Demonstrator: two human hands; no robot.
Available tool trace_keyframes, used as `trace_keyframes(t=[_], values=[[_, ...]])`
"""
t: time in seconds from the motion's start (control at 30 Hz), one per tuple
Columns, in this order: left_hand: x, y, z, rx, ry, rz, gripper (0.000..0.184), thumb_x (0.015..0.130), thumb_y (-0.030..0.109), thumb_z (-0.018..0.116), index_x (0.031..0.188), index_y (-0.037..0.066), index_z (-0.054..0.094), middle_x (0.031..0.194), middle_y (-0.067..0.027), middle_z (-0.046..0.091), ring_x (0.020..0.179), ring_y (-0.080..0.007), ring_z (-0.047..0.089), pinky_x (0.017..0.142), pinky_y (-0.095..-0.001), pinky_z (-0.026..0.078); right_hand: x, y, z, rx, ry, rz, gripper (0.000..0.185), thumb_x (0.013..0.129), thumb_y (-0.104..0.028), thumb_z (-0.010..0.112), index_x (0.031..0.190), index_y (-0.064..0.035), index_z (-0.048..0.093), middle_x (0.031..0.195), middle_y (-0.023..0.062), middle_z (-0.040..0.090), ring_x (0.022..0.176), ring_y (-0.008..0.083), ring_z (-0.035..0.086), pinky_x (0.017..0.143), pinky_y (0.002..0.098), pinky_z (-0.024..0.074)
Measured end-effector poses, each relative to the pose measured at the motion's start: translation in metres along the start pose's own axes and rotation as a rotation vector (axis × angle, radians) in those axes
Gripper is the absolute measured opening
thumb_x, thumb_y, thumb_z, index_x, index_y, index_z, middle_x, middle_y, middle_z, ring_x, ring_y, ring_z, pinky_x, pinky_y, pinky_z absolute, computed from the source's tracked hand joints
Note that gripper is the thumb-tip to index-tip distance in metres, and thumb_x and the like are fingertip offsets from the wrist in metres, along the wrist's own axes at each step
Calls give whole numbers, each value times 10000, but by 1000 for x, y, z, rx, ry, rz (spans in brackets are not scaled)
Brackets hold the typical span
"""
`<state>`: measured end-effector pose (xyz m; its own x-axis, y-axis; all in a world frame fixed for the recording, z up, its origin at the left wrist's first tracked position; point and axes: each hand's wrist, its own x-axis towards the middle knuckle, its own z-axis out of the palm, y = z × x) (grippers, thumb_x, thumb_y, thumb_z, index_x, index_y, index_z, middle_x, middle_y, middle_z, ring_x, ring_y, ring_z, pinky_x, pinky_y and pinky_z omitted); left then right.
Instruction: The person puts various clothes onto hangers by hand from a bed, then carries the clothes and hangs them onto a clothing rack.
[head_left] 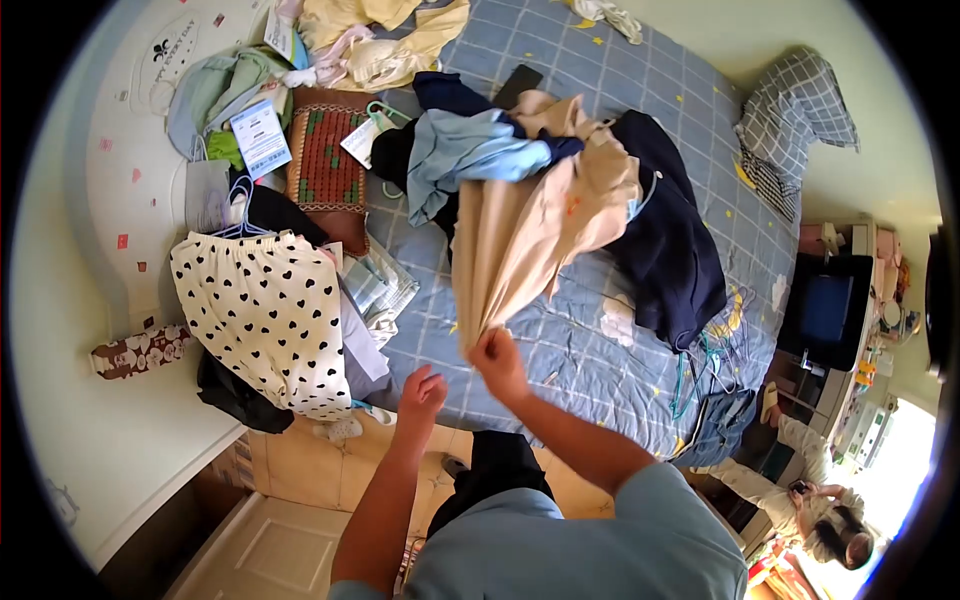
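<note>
Pulling the beige cloth point(505, 250), pinched in the right hand point(498, 362) toward the bed point(605, 385)'s near edge, may drag the adjoining blue shirt point(465, 148); the left hand point(422, 392) is half-curled, apparently empty.

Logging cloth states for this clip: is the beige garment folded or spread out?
Neither: loosely gathered. The right hand pinches one end of the beige garment, and long creases run up from there.

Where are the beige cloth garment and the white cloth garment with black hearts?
Beige cloth garment point(528, 232): head view, on its folds.
White cloth garment with black hearts point(266, 322): head view, on its middle.
</note>
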<state>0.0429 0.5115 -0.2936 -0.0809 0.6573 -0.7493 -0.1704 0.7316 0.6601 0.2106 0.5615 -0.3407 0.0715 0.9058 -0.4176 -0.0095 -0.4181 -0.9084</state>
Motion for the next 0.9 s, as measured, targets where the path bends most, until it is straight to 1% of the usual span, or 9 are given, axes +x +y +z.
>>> trace_keyframes(t=[0.13,0.3,0.37,0.47,0.57,0.67,0.77,0.87,0.9], values=[[2,-2,21,116,-81,15,487,928,211,676,1318,-15,493,1052,-80,661,896,-130,601,798,-293,484,-88,-3,5,390,-380,71,109,933,-48,638,880,-63,544,782,17,552,711,93,548,659,267,481],[-30,0,20,20,-183,16,273,947,98,590,1185,-36,604,1027,-57,674,871,-113,627,785,-265,506,-90,65,-55,508,89,601,373,929,-435,621,959,-65,586,818,47,616,705,158,625,657,309,530],[-61,26,24,-82,-241,-34,275,950,70,561,1199,-40,603,1075,-74,676,926,-131,642,827,-290,517,-68,88,-66,675,250,805,749,867,-616,624,1309,-33,462,1192,150,595,1056,239,623,879,443,535],[-96,45,14,-175,-346,-115,322,941,63,565,1247,-36,580,1096,-84,675,965,-149,652,858,-303,519,-36,82,-56,962,245,879,928,880,-659,571,1482,-11,291,1446,223,450,1240,329,549,1040,494,454],[-122,38,-18,-122,-383,-195,328,918,42,575,1240,-19,587,1107,-79,675,984,-168,660,864,-320,531,-14,58,-48,1182,-26,385,742,975,-550,476,1503,-46,339,1445,172,491,1302,337,502,1125,464,376],[-142,23,-51,-54,-382,-201,328,894,46,605,1218,-6,601,1105,-78,674,981,-169,659,860,-322,533,1,52,-61,1086,224,468,396,983,-269,498,1313,-54,545,1255,137,630,1102,295,638,956,442,524],[-144,-26,-93,83,-309,-162,334,888,86,640,1209,4,599,1082,-59,666,958,-147,641,841,-307,521,-18,28,-76,863,408,136,308,855,-30,577,1157,-77,614,938,34,674,824,142,636,737,303,536],[-125,-106,-145,852,-284,-71,316,906,97,634,1208,16,590,1039,-37,651,944,-135,613,811,-295,507,-64,7,-77,560,225,-46,306,864,-32,599,1167,-73,602,971,21,656,803,120,602,745,268,502],[-110,-146,-165,1012,-300,319,327,914,143,655,1216,39,582,1019,-22,630,944,-124,578,813,-297,485,-86,-5,-75,486,113,-110,330,880,-28,594,1208,-72,593,964,-11,639,790,80,561,721,238,460]])
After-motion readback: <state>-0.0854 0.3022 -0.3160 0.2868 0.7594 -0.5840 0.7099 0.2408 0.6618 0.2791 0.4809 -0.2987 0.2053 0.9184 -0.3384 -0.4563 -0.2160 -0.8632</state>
